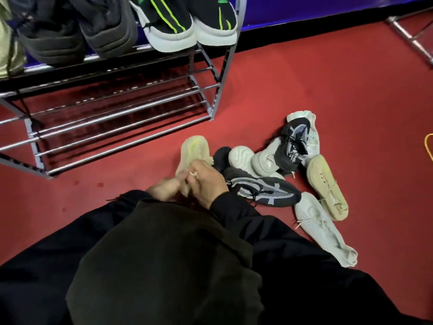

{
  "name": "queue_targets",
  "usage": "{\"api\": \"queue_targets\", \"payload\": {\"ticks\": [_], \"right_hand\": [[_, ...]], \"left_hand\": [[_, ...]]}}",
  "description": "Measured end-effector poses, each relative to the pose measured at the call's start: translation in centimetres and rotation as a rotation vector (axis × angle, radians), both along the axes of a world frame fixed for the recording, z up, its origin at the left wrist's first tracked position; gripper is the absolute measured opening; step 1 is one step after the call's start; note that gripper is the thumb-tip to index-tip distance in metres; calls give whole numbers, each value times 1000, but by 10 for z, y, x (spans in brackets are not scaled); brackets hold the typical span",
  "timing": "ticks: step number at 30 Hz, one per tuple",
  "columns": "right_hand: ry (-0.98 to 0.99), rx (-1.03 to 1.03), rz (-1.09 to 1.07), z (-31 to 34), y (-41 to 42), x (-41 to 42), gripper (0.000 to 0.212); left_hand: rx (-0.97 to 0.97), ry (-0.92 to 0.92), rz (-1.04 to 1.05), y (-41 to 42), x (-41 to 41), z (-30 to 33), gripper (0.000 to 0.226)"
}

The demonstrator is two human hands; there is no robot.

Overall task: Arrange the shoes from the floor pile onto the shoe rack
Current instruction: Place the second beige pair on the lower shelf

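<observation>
Both hands, left hand (pixel 164 186) and right hand (pixel 206 181), are curled around a pale sneaker (pixel 193 151) down on the red floor (pixel 304 85). Rest of the shoe pile (pixel 281 170) sits just right of it; shoe rack (pixel 112 109) beyond, bottom rails bare.

Long black sleeves (pixel 236 207), dark black trousers (pixel 58 266), bare hands
</observation>
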State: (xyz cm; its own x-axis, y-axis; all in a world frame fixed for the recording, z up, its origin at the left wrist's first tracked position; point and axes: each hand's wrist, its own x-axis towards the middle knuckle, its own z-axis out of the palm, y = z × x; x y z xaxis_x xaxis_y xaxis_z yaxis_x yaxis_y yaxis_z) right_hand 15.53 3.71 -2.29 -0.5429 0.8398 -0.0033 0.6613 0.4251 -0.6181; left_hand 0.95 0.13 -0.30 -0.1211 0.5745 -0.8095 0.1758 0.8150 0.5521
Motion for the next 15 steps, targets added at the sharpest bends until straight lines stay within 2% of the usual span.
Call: {"api": "queue_targets", "payload": {"ticks": [2, 4, 6, 8, 11, 13, 15], "right_hand": [[57, 113, 6, 14, 7, -4, 8], [83, 102, 49, 19, 9, -2, 19], [133, -53, -25, 28, 6, 9, 25], [196, -135, -118, 35, -2, 29, 23], [273, -71, -265, 40, -15, 76, 20], [315, -67, -475, 37, -16, 113, 24], [305, -49, -729, 25, -9, 155, 29]], "left_hand": [[-43, -365, 278, 3, 8, 3, 61], [-19, -541, 367, 8, 12, 7, 63], [1, -594, 362, 10, 10, 8, 58], [7, -578, 258, 13, 13, 10, 53], [5, -544, 162, 16, 36, 16, 69], [33, -547, 155, 18, 59, 19, 83], [74, -547, 153, 19, 81, 25, 86]]}}
